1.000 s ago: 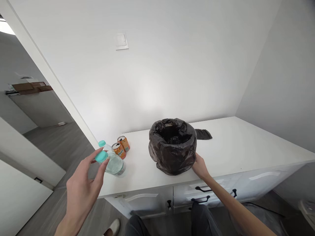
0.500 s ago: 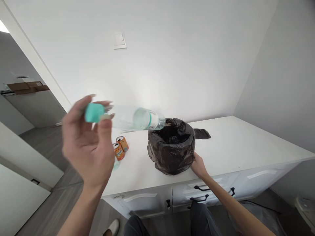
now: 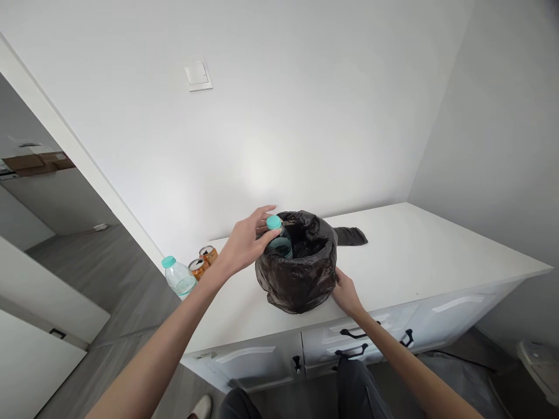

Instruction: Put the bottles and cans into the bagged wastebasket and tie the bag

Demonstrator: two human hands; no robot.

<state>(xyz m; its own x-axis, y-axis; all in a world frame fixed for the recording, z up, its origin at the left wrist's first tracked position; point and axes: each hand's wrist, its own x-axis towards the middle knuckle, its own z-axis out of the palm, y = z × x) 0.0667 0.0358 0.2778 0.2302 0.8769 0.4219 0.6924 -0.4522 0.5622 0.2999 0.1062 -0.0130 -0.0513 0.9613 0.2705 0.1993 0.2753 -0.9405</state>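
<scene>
My left hand (image 3: 243, 242) pinches the teal cap end of a clear plastic bottle (image 3: 279, 240) and holds it upright inside the mouth of a small bin lined with a black bag (image 3: 297, 273). The bottle's lower part is hidden in the bag. My right hand (image 3: 347, 292) rests against the bin's lower right side, fingers partly hidden behind the bag. A second clear bottle with a teal cap (image 3: 177, 277) stands at the counter's left edge. Two orange drink cans (image 3: 202, 263) sit just right of it.
The white counter (image 3: 414, 256) runs to the right and meets a grey wall. A spare dark bag (image 3: 350, 235) lies behind the bin. Drawers with black handles (image 3: 357, 334) are below the counter. A doorway opens onto grey flooring at left.
My left hand carried the bottle from the counter's left end up and over to the bin, turning it cap-up into the bag. The right hand stayed on the bin.
</scene>
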